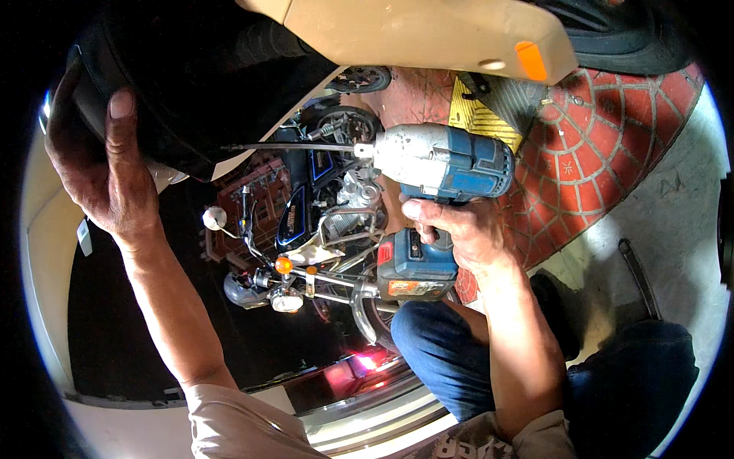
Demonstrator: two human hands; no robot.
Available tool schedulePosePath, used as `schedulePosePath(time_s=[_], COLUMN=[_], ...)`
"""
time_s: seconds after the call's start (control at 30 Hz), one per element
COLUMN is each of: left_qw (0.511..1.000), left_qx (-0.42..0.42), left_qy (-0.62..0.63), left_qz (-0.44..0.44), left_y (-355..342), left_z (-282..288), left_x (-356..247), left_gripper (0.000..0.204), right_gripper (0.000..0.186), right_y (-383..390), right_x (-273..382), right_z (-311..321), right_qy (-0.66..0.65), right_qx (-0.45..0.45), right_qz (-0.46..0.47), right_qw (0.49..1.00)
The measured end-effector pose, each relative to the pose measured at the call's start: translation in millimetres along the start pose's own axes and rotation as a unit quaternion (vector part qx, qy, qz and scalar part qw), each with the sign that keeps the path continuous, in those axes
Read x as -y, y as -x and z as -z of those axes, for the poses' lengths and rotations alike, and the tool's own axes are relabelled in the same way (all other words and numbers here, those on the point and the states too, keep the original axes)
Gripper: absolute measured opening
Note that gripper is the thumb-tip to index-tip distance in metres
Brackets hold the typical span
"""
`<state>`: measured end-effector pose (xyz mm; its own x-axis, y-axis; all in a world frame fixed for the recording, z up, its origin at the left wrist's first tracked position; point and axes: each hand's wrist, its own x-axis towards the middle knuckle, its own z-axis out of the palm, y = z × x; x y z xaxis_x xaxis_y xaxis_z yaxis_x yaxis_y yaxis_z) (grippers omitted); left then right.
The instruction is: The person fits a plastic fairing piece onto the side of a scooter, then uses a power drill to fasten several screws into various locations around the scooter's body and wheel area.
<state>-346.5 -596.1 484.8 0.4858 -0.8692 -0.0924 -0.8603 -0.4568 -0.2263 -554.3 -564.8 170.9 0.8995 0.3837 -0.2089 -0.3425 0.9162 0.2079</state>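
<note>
My left hand (107, 168) grips the edge of a black part (180, 76) at the upper left, thumb showing and some fingers hidden in shadow. My right hand (459, 229) is wrapped round the handle of a blue and silver cordless power driver (451, 164), its battery below my fingers. A long thin shaft (306, 146) runs leftward from the driver's nose toward the lower edge of the black part, beside a cream panel (420, 30) with an orange reflector (530, 60). Whether the shaft's tip touches anything is hard to tell.
A motorcycle (298, 222) with round mirror and amber indicator stands behind my arms. A yellow ribbed board (468, 111) lies on red paving (581, 153). A long dark tool (638, 279) lies on grey concrete at the right, near my bent knees (436, 352).
</note>
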Motion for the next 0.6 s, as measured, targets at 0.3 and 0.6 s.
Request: schedulePosePath(time_s=[0.3, 0.6], left_qw=[0.999, 0.999], left_qx=[-0.018, 0.012], left_qy=[0.032, -0.026], left_qz=[0.007, -0.032], left_y=[-11, -13], left_z=[-6, -2], left_x=[-5, -4], left_gripper=[0.051, 0.046], right_gripper=[0.020, 0.019], right_y=[-3, -4], right_x=[-1, 2], right_z=[1, -1], right_qy=[-0.040, -0.034], right_qx=[0.025, 0.025], right_qz=[0.011, 0.001], right_qw=[0.999, 0.999])
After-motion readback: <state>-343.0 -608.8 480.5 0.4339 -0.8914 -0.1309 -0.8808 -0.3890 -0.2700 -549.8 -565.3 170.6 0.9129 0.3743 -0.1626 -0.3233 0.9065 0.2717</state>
